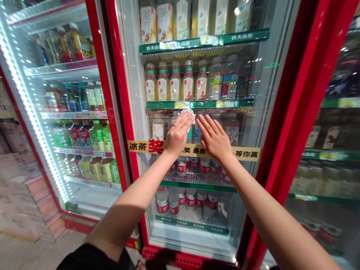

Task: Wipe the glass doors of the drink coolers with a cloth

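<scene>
My left hand (177,132) presses a crumpled white tissue (186,112) against the glass door (247,123) of a red-framed drinks fridge. Its fingers lie over the tissue, and a ring shows on one of them. Just to the right, my right hand (215,137) lies with outstretched fingers at the glass and holds nothing. A yellow strip with Chinese lettering (247,153) runs across the door at wrist height, partly covered by both hands. Bottles (188,80) stand on the shelves behind the glass.
To the left is another lit drinks fridge (108,123) with shelves of bottles. A further fridge with a red frame (306,108) stands at the right. Stacked cartons (46,202) sit on the floor at the lower left.
</scene>
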